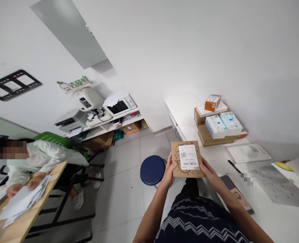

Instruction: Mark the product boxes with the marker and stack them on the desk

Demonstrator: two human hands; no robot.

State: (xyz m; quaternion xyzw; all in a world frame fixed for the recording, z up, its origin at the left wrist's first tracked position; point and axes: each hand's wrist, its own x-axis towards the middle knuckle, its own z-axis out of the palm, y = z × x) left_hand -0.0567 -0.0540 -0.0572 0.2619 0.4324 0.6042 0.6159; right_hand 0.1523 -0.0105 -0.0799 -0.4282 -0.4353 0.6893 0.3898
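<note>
Here, left hand (169, 172) and right hand (210, 172) grip a carton (187, 159) by opposite edges, with open floor (124, 202) leftward

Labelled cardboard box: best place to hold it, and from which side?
Probably its opposite left and right edges, one grip from each side: the cardboard box is flat, with its label facing up. The left grip and right grip hold there, leaving the label largely uncovered.

Cool, fairly even light brightens the white wall (190, 44), leaving soft shadows. A pale glare whitens the grey panel (70, 30). Wide-angle distortion stretches the edges; pixelated patches sit left and right; fine print on the box (188, 159) blurs.
</note>
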